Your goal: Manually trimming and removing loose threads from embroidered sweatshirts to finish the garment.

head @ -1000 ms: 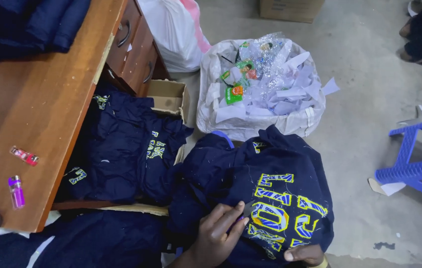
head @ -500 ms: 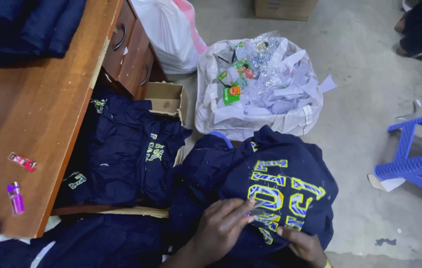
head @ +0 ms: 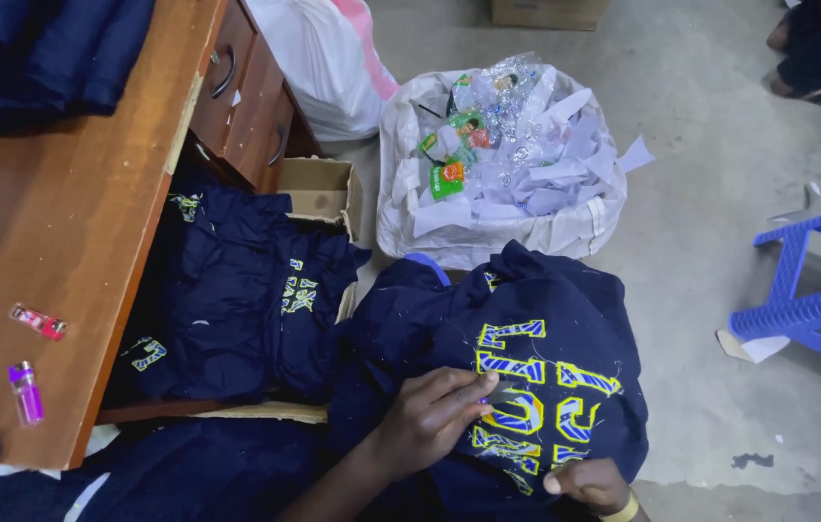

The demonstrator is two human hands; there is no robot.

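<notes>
Two hands on my jacket [head: 526, 358]: left [head: 434, 416] pinching threads, right [head: 589, 483] pressing flat; desk [head: 91, 242] beside, concrete floor [head: 720, 193].

An open brown cardboard box [head: 321, 191] sits on the floor just beside the wooden desk's drawers. Next to it, a white woven sack [head: 579, 230] stands open, and among the paper scraps inside lie small green and orange printed wrappers [head: 447, 178] and clear crinkled plastic packets [head: 517, 89]. Another brown cardboard box [head: 547, 12] rests at the far edge of the floor.
</notes>
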